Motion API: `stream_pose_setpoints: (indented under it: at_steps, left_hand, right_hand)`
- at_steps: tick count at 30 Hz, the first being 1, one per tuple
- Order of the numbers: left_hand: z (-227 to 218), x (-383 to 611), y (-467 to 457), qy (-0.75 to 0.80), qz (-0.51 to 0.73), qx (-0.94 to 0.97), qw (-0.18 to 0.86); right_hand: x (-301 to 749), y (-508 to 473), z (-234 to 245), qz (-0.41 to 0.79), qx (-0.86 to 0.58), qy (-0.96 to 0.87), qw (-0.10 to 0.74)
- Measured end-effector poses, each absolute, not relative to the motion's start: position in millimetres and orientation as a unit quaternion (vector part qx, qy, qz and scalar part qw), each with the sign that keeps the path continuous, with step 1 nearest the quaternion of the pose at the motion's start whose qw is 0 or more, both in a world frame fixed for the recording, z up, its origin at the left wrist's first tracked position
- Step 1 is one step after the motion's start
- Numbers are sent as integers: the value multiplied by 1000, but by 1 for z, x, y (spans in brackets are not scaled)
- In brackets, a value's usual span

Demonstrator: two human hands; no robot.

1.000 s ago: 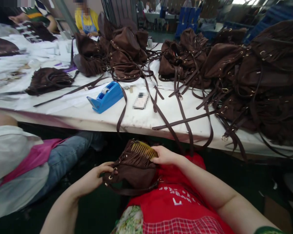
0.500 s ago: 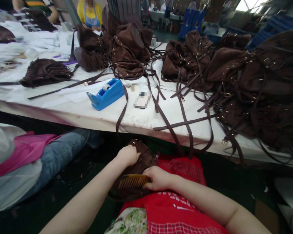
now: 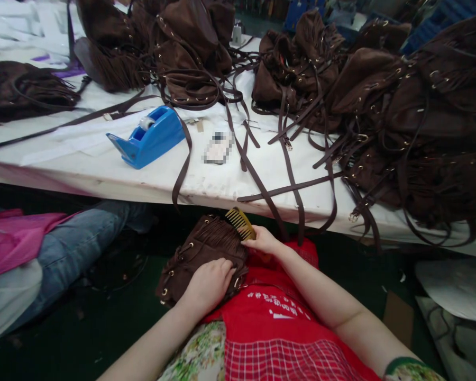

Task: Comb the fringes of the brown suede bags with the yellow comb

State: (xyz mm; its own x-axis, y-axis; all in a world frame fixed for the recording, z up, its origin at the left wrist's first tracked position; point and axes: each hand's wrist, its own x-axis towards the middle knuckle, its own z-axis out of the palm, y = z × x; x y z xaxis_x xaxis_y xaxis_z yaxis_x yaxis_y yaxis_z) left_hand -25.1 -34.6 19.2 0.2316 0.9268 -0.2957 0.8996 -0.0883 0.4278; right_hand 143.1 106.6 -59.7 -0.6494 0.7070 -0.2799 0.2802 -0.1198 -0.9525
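Note:
A dark brown fringed bag (image 3: pixel 188 255) with gold eyelets lies on my lap, its fringe toward the right. My left hand (image 3: pixel 211 280) presses on the bag's near part, fingers together and bent over the suede; the thumb is hidden. A yellow-brown wide-toothed comb (image 3: pixel 240 224) is pinched in my right hand (image 3: pixel 262 241). Its teeth point left and touch or hover over the upper edge of the fringe; I cannot tell which. The lap beneath is covered by a red apron (image 3: pixel 273 312).
On the white table (image 3: pixel 162 182) stand a blue tape dispenser (image 3: pixel 150 136) and a blurred flat item (image 3: pixel 218 149). Brown bags (image 3: pixel 381 106) are heaped along the back and right. Straps (image 3: pixel 289 180) hang over the front edge. A person's jeans-clad leg (image 3: pixel 83 248) is at left.
The bag has turned and shows more of its eyelets. My left hand has moved nearer onto it. The comb has swung up and away to the fringe's far end. The view has shifted right and down.

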Motion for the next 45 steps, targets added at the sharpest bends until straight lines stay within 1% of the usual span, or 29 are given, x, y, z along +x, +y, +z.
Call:
stream_pose_setpoints:
  at_steps: [3,6,7,8,9,11,12,14,17,20,23,25,26,29,32,36,39,41,45]
  left_hand:
    - [31,-41,-33,558,61,755,339]
    - [39,-66,-25,554,11,706,441]
    - [40,-74,-20,564,-16,689,455]
    - [39,-81,-14,581,-42,679,447]
    - [38,-86,-7,605,-62,676,415]
    - [31,-89,10,660,-73,681,310]
    - [27,-88,19,683,-59,679,263]
    - [16,-81,35,712,-5,667,220]
    - [-3,-71,51,721,62,643,250]
    - [-19,-69,52,701,89,643,297]
    - [-27,-73,46,691,172,644,280]
    - [-27,-74,42,690,217,639,260]
    - [-26,-74,40,689,218,641,259]
    - [-21,-69,38,672,162,668,274]
    - [-18,-61,38,651,106,701,271]
    - [-18,-57,41,635,69,710,295]
    - [-17,-59,42,618,109,710,320]
    - [-16,-59,42,600,155,706,343]
    - [-12,-58,38,565,210,681,417]
  right_hand:
    - [140,109,-62,653,-342,-670,91]
    - [145,115,-58,663,-292,-689,16]
    - [147,116,-57,673,-279,-685,0]
    - [149,117,-56,686,-267,-676,-11]
    - [150,117,-56,702,-256,-664,-17]
    - [151,115,-59,729,-240,-642,-15]
    - [151,112,-61,729,-243,-639,-7]
    - [149,106,-66,704,-282,-652,10]
    - [149,100,-70,660,-353,-663,30]
    - [155,98,-62,696,-360,-619,62]
    - [161,98,-49,729,-351,-579,94]
    - [162,99,-42,732,-348,-578,96]
    - [162,99,-40,734,-345,-578,94]
    - [159,101,-40,738,-347,-571,92]
    - [155,102,-47,731,-362,-567,116]
    - [148,98,-55,712,-431,-541,121]
    - [144,93,-54,716,-455,-513,130]
    - [141,91,-50,749,-426,-489,137]
    - [130,84,-45,816,-358,-443,97]
